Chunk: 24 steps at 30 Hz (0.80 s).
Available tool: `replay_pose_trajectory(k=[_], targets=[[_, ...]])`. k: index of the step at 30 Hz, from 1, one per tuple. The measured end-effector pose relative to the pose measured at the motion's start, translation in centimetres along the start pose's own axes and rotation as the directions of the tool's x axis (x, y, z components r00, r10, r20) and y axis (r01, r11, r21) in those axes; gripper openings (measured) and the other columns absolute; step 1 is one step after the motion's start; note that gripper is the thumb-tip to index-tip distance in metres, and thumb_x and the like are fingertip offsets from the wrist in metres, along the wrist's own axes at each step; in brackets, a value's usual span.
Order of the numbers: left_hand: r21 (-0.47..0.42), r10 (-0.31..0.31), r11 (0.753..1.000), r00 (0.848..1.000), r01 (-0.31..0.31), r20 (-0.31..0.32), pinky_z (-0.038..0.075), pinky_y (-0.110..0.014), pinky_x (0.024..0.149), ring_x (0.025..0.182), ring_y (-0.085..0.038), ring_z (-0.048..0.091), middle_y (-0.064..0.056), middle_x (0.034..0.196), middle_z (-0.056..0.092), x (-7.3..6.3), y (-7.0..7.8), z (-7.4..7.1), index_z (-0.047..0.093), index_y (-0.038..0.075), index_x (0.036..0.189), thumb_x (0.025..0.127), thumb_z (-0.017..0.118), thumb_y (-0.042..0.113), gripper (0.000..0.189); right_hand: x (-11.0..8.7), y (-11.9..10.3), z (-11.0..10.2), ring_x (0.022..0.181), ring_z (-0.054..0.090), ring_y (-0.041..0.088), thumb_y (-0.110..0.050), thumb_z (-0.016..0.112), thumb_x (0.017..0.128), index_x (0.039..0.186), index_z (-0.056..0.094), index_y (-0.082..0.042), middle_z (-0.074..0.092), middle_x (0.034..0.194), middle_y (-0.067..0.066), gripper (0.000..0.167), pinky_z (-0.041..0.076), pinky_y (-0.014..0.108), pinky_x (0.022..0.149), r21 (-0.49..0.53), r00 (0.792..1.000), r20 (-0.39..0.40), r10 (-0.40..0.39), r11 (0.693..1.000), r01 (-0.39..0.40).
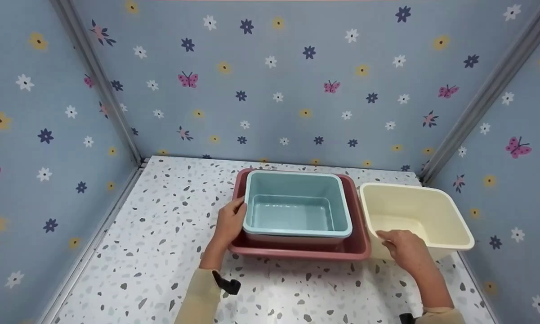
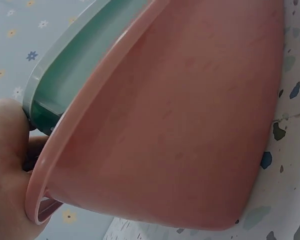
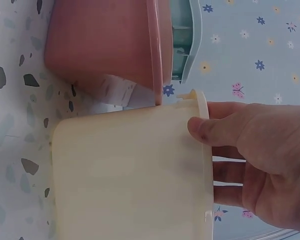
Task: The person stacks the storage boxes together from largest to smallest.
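Observation:
A light-blue plastic bin (image 1: 296, 216) sits nested inside a wider red-pink bin (image 1: 359, 234), open side up. My left hand (image 1: 230, 222) grips the blue bin's left rim, reaching across the red-pink bin's edge; some of its fingers are hidden under the rims. In the left wrist view that hand (image 2: 8, 165) shows beside both rims. To the right stands a cream bin (image 1: 404, 202), close against the red-pink one. My right hand (image 1: 402, 249) pinches its near-left rim, thumb outside in the right wrist view and the other fingers behind the rim.
The bins stand on a white speckled tabletop (image 1: 162, 216). Blue flowered panels (image 1: 270, 81) rise behind and at both sides, joined by grey metal posts (image 1: 96, 76). The cream bin is near the right-hand panel (image 1: 512, 216).

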<state>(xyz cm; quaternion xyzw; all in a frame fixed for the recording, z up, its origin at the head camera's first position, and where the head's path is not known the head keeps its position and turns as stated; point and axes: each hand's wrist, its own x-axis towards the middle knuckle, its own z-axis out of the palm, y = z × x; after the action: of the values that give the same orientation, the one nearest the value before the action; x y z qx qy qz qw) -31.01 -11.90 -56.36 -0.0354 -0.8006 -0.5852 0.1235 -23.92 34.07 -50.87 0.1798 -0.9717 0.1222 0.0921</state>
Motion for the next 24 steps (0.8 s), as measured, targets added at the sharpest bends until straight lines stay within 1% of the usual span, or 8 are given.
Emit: replay_pose_trajectory(k=[4,8,11,13,16,21,24], targets=[[0.000,-0.007,1.000,1.000,0.007,0.003,0.045,-0.042,0.097,0.116,-0.022,0.057,-0.011,0.127,0.062,-0.1,0.1,-0.1,0.062,0.003,0.129,0.100,0.054,0.018,0.034,-0.2,0.0,-0.1,0.081,0.067,0.032,0.003,0.073,0.081,0.111,0.074,-0.007,0.071,0.090,0.010,0.031,0.052,0.048,0.067,0.005,1.000,0.014,-0.010,1.000,0.010],[-0.001,-0.021,1.000,1.000,0.021,0.004,0.046,-0.041,0.096,0.116,-0.022,0.057,-0.010,0.126,0.062,-0.3,-0.1,-0.1,0.063,0.003,0.129,0.100,0.055,0.019,0.034,-0.6,-0.1,-0.3,0.070,0.064,0.024,0.002,0.074,0.080,0.109,0.075,-0.008,0.067,0.078,0.002,0.031,0.051,0.041,0.060,0.027,0.999,0.046,-0.019,0.999,0.018],[0.008,-0.022,1.000,1.000,0.022,0.008,0.046,-0.041,0.096,0.115,-0.021,0.058,-0.010,0.126,0.062,-0.3,-0.3,0.1,0.063,0.004,0.129,0.100,0.055,0.020,0.034,-0.9,-0.3,-0.6,0.064,0.059,0.019,0.002,0.075,0.079,0.108,0.076,-0.009,0.063,0.073,-0.003,0.030,0.047,0.038,0.057,0.034,0.998,0.065,-0.018,0.999,0.016],[0.008,-0.017,1.000,1.000,0.017,0.006,0.046,-0.041,0.096,0.115,-0.021,0.057,-0.010,0.127,0.062,-0.4,-0.4,0.1,0.063,0.004,0.129,0.100,0.055,0.020,0.034,-1.1,-0.4,-0.7,0.063,0.058,0.017,0.001,0.074,0.080,0.108,0.076,-0.009,0.062,0.072,-0.004,0.030,0.047,0.037,0.056,0.039,0.997,0.075,-0.014,0.999,0.011],[0.003,-0.027,1.000,1.000,0.027,0.009,0.045,-0.041,0.097,0.116,-0.019,0.057,-0.008,0.127,0.062,-0.3,-0.5,0.0,0.063,0.005,0.129,0.100,0.055,0.021,0.034,-1.3,-0.6,-0.8,0.064,0.058,0.015,0.001,0.075,0.080,0.107,0.076,-0.010,0.062,0.073,-0.004,0.029,0.047,0.036,0.057,0.052,0.996,0.086,-0.009,0.999,0.005],[-0.007,-0.053,0.999,0.999,0.053,0.005,0.042,-0.040,0.100,0.120,-0.019,0.055,-0.007,0.128,0.061,-0.1,-0.4,-0.3,0.063,0.006,0.130,0.100,0.054,0.023,0.035,-1.3,-0.8,-1.0,0.067,0.061,0.016,0.000,0.075,0.080,0.108,0.076,-0.008,0.064,0.075,-0.003,0.029,0.049,0.036,0.058,0.080,0.995,0.096,-0.007,0.997,-0.001],[-0.012,-0.057,0.998,0.998,0.057,0.003,0.042,-0.040,0.101,0.120,-0.019,0.055,-0.006,0.129,0.061,-0.1,-0.3,-0.3,0.063,0.006,0.130,0.100,0.055,0.024,0.035,-1.4,-0.8,-1.1,0.070,0.062,0.017,0.000,0.075,0.080,0.108,0.076,-0.007,0.066,0.078,-0.002,0.029,0.050,0.037,0.060,0.087,0.995,0.103,0.014,0.996,-0.023]])
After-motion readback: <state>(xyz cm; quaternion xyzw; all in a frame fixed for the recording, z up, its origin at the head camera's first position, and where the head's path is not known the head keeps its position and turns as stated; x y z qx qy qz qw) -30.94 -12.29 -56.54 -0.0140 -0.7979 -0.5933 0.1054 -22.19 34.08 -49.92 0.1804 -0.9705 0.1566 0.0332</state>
